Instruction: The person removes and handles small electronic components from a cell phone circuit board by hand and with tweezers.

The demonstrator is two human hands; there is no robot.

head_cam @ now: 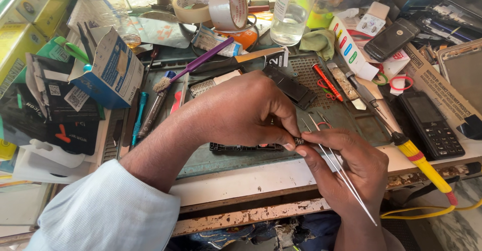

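Here, tiny dark metallic component [299, 141] between fingertips

A purple toothbrush [198, 61], tape rolls [228, 6] and a keypad phone [433, 125] clutter the bench.

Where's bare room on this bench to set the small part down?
Bare patches: the pale bench edge under the left hand, and the green mat between red screwdriver and yellow-handled tool. Crowded: the back by the tape rolls, and around the keypad phone.

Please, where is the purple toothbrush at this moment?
In the head view, the purple toothbrush lies slanted on the green work mat, up and left of the left hand, beside the blue box.
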